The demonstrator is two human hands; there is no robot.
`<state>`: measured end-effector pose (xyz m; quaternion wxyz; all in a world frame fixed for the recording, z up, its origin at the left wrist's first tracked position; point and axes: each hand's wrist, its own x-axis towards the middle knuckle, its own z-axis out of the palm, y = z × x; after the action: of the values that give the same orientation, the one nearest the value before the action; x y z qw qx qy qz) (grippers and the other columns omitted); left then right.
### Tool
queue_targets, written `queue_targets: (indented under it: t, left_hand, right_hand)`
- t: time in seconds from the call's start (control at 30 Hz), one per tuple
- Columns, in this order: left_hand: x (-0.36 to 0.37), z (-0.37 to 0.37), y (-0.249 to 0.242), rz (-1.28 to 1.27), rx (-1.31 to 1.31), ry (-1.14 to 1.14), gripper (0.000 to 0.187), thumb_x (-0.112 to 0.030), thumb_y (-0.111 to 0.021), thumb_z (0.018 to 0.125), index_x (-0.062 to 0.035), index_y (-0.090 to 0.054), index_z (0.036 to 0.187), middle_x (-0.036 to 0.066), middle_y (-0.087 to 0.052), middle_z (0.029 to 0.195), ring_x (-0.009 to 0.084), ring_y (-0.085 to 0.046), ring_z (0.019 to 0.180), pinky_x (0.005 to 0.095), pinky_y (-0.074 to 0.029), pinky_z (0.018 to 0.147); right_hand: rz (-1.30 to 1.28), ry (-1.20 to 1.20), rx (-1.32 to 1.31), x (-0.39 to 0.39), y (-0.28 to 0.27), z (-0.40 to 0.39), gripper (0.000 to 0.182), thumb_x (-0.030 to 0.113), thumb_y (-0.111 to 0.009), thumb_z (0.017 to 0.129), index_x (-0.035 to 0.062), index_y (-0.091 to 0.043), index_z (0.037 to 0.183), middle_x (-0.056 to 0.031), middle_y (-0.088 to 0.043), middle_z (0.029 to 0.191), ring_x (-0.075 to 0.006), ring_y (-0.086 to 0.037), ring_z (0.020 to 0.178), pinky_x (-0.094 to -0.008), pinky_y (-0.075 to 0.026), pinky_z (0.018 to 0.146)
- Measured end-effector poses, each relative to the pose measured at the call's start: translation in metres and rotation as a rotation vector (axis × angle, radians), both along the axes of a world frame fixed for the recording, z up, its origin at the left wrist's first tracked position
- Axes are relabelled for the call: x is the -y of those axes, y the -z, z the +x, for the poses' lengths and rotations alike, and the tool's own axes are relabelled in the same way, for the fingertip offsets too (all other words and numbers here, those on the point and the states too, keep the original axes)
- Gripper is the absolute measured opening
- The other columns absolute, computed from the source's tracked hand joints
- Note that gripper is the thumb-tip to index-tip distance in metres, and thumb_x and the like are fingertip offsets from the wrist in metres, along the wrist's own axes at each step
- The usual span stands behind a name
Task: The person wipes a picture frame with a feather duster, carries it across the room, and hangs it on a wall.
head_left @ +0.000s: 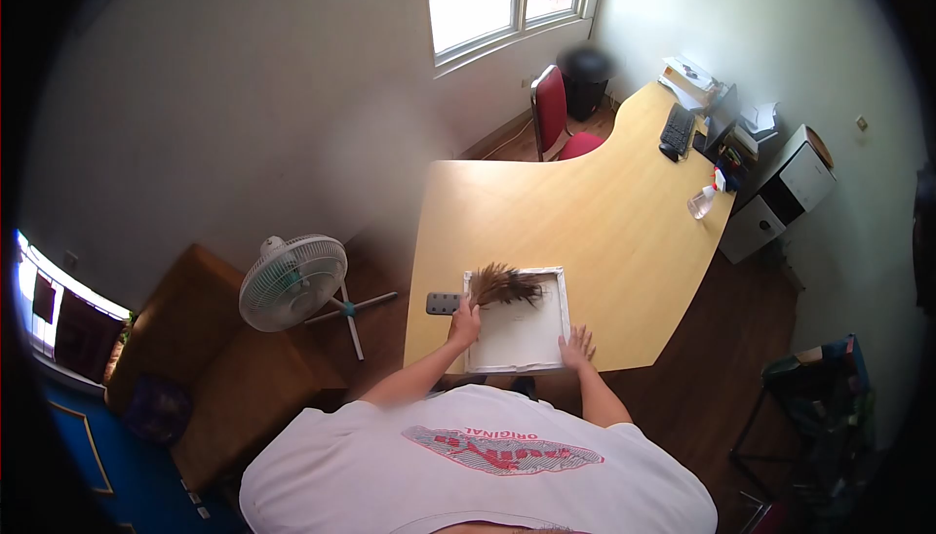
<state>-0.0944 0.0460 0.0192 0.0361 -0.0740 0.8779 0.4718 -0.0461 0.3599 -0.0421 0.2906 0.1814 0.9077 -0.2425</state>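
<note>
A white stretched canvas (517, 337), its back and frame facing up, lies at the near edge of the wooden desk (575, 212). My left hand (465, 323) is closed around the handle end of a brown feather duster (507, 286), whose feathers spread over the far part of the canvas. The handle itself is mostly hidden by the fingers. At the canvas's right edge rests my right hand (577, 347), fingers spread, touching the frame. Just left of the canvas lies a dark grey slab with round dots (444, 304).
A spray bottle (701, 202), mouse (668, 153) and keyboard (678, 128) sit on the desk's far right. A standing fan (293, 282) is on the floor at left, before a brown sofa (234, 388). A red chair (554, 115) stands behind the desk.
</note>
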Motion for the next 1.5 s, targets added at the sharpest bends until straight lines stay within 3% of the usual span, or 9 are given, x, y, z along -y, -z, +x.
queue_targets:
  t: [0.1, 0.3, 0.53, 0.67, 0.77, 0.9, 1.03, 1.33, 1.5]
  left_hand:
    - [0.005, -0.005, 0.014, -0.045, 0.019, -0.092, 0.04, -0.028, -0.05, 0.096, -0.004, -0.046, 0.128, 0.031, -0.061, 0.109, 0.0484, -0.058, 0.104, 0.053, -0.046, 0.09]
    - [0.028, 0.034, 0.023, -0.075, 0.218, 0.241, 0.04, -0.028, -0.051, 0.094, -0.004, -0.049, 0.127, 0.028, -0.062, 0.111, 0.0439, -0.059, 0.107, 0.0468, -0.047, 0.091]
    - [-0.014, 0.019, 0.016, 0.236, 0.286, -0.199, 0.036, -0.024, -0.052, 0.096, -0.0024, -0.045, 0.124, 0.022, -0.06, 0.115, 0.0358, -0.059, 0.107, 0.0413, -0.045, 0.091]
    - [-0.011, 0.031, 0.017, 0.024, 0.173, 0.219, 0.035, -0.024, -0.052, 0.096, -0.0033, -0.047, 0.124, 0.023, -0.064, 0.109, 0.0374, -0.062, 0.104, 0.0426, -0.048, 0.088]
    - [-0.01, 0.026, 0.022, -0.003, 0.126, 0.301, 0.034, -0.024, -0.052, 0.096, -0.0024, -0.048, 0.122, 0.024, -0.064, 0.109, 0.0386, -0.062, 0.105, 0.0433, -0.048, 0.089]
    - [-0.029, 0.001, 0.011, 0.151, 0.143, -0.005, 0.035, -0.024, -0.051, 0.096, -0.0016, -0.048, 0.122, 0.025, -0.064, 0.11, 0.0403, -0.061, 0.106, 0.0451, -0.048, 0.088]
    - [-0.022, -0.014, 0.029, 0.037, 0.154, 0.047, 0.033, -0.024, -0.049, 0.097, -0.0027, -0.048, 0.122, 0.026, -0.063, 0.111, 0.0422, -0.06, 0.106, 0.0473, -0.047, 0.088]
    - [0.024, 0.072, 0.006, -0.195, 0.14, 0.355, 0.036, -0.023, -0.046, 0.098, -0.0086, -0.049, 0.131, 0.027, -0.064, 0.106, 0.046, -0.061, 0.099, 0.0513, -0.048, 0.085]
    - [0.033, 0.034, -0.004, -0.069, 0.312, 0.223, 0.035, -0.021, -0.045, 0.098, -0.0065, -0.048, 0.13, 0.028, -0.063, 0.107, 0.0444, -0.061, 0.1, 0.0512, -0.047, 0.086]
  right_hand:
    - [-0.003, -0.009, -0.001, 0.0, 0.003, 0.002, 0.077, 0.06, -0.029, 0.097, 0.0182, 0.0, 0.155, -0.0053, 0.02, 0.16, -0.03, 0.02, 0.146, -0.0581, 0.01, 0.113]
    - [-0.096, 0.032, 0.001, 0.0, 0.0, 0.002, 0.077, 0.061, -0.028, 0.097, 0.0193, 0.002, 0.155, -0.0041, 0.022, 0.159, -0.0295, 0.021, 0.146, -0.0585, 0.011, 0.113]
    - [0.038, -0.038, -0.05, -0.009, 0.034, 0.001, 0.077, 0.063, -0.027, 0.096, 0.0222, 0.002, 0.155, -0.0037, 0.022, 0.159, -0.0296, 0.02, 0.146, -0.0601, 0.009, 0.113]
    - [0.075, -0.045, -0.045, -0.005, 0.027, 0.002, 0.077, 0.063, -0.027, 0.096, 0.0242, 0.003, 0.155, -0.0036, 0.022, 0.159, -0.0304, 0.019, 0.146, -0.0616, 0.008, 0.112]
    - [0.149, -0.125, -0.081, -0.012, 0.05, 0.005, 0.077, 0.064, -0.026, 0.096, 0.0254, 0.004, 0.154, -0.0035, 0.022, 0.159, -0.0311, 0.019, 0.146, -0.0628, 0.008, 0.112]
    - [0.066, -0.051, -0.032, -0.006, 0.03, 0.001, 0.077, 0.064, -0.024, 0.096, 0.0238, 0.004, 0.155, -0.0029, 0.023, 0.159, -0.0312, 0.02, 0.146, -0.0629, 0.008, 0.112]
    - [0.089, -0.03, -0.045, -0.001, 0.013, 0.002, 0.074, 0.061, -0.025, 0.096, 0.0218, -0.004, 0.155, -0.0049, 0.013, 0.161, -0.0298, 0.01, 0.148, -0.058, 0.004, 0.116]
    - [0.046, -0.023, -0.083, -0.006, 0.034, 0.004, 0.073, 0.063, -0.023, 0.097, 0.0251, 0.002, 0.155, -0.0024, 0.021, 0.16, -0.0298, 0.019, 0.146, -0.0606, 0.01, 0.112]
    - [0.055, -0.003, -0.083, -0.001, 0.024, 0.002, 0.072, 0.061, -0.023, 0.097, 0.0237, -0.002, 0.155, -0.0044, 0.016, 0.16, -0.0304, 0.015, 0.147, -0.0599, 0.008, 0.113]
